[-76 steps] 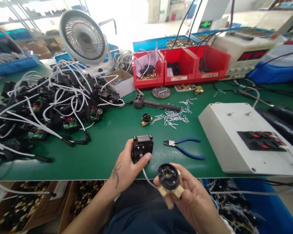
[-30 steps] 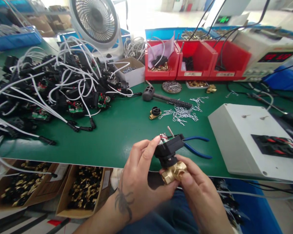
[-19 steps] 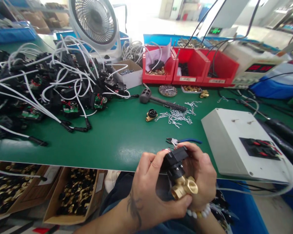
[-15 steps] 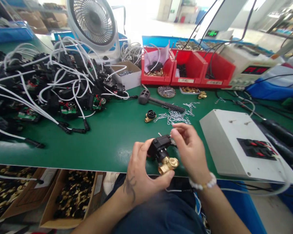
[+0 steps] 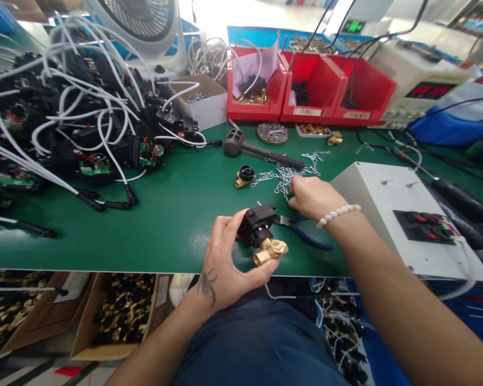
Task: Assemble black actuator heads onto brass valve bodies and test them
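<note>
My left hand (image 5: 229,257) holds a valve assembly (image 5: 261,233) just above the near edge of the green table (image 5: 177,214); it is a black housing seated on a brass fitting. My right hand (image 5: 312,195) reaches forward to a loose pile of small metal clips (image 5: 279,174). Its fingertips are curled together at the pile's near edge. Whether a clip is between them is hidden. A white bead bracelet sits on that wrist. Blue-handled pliers (image 5: 312,241) lie on the mat under my right wrist.
A second brass valve with a black cap (image 5: 244,176) and a black mallet (image 5: 257,153) lie beyond the clips. A white box (image 5: 386,209) sits to the right and a tangle of white-wired modules (image 5: 76,118) to the left. Red bins (image 5: 306,91) line the back.
The black housing and the brass fitting, held apart at first, are now joined. My right hand has let go of the assembly and reached forward to the clip pile.
</note>
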A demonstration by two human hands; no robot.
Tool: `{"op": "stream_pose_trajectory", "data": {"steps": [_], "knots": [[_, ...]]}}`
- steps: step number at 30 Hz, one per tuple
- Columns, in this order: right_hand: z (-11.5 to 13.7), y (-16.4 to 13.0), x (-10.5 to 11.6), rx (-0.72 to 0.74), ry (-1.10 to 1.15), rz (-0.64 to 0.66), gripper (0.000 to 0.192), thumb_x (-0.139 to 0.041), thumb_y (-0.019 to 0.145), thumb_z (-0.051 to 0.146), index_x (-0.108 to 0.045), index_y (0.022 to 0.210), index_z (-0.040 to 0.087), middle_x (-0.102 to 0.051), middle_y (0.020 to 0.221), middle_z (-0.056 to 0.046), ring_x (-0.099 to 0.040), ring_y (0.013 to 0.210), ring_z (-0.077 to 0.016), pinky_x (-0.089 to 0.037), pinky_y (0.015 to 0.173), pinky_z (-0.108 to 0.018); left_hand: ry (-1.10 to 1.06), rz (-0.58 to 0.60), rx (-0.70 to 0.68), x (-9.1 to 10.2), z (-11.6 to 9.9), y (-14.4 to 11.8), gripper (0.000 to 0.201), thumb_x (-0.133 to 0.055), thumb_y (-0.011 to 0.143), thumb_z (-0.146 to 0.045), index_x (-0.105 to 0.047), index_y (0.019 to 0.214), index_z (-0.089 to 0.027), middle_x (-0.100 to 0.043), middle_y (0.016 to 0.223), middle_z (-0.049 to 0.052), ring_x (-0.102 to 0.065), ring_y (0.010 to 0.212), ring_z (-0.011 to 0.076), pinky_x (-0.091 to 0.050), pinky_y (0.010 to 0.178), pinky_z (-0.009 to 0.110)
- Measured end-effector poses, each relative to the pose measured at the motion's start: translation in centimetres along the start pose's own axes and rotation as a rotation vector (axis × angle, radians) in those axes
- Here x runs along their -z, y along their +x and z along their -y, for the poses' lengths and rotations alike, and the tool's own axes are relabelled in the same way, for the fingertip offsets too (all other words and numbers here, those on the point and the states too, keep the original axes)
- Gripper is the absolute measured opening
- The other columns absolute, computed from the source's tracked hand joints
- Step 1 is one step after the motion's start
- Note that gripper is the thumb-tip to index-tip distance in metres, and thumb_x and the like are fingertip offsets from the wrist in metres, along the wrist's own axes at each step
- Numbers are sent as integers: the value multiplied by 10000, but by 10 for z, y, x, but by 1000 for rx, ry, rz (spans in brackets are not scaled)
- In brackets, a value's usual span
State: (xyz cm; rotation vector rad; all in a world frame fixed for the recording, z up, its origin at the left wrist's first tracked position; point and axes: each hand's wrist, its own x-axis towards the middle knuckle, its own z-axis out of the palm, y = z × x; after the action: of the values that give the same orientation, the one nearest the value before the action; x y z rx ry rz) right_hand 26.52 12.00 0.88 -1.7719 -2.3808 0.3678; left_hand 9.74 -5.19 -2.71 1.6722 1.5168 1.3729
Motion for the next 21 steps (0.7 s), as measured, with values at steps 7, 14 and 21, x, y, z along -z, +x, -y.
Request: {"op": "stream_pose_trajectory", "data": {"steps": [7,14,21], "knots": [[9,-46,18,65,336,-146,211,-582,854,179,-683,1039,197,-653,772,-16,-596,683,-144,-480,656,-278,44,-23,-75,1,-4,-1,755,-728,749,-382,-429,1418,-202,-499,1118,76,-559,978,210,-548,870,384],[35,-107,31,224,750,-31,151,-609,939,305,-748,959,250,-702,958,-15,-651,837,-143,-547,821,-281,130,-46,-117,-1,-4,-3,780,-744,721,-411,-446,1413,-207,-494,1062,68,-539,929,215,-551,805,376],[53,-117,28,284,577,-123,56,-640,922,233,-692,936,249,-714,909,21,-670,804,-145,-539,787,-268,158,-59,-150,-1,-5,-1,736,-723,745,-421,-464,1384,-163,-501,1035,73,-535,901,205,-543,779,353]]}}
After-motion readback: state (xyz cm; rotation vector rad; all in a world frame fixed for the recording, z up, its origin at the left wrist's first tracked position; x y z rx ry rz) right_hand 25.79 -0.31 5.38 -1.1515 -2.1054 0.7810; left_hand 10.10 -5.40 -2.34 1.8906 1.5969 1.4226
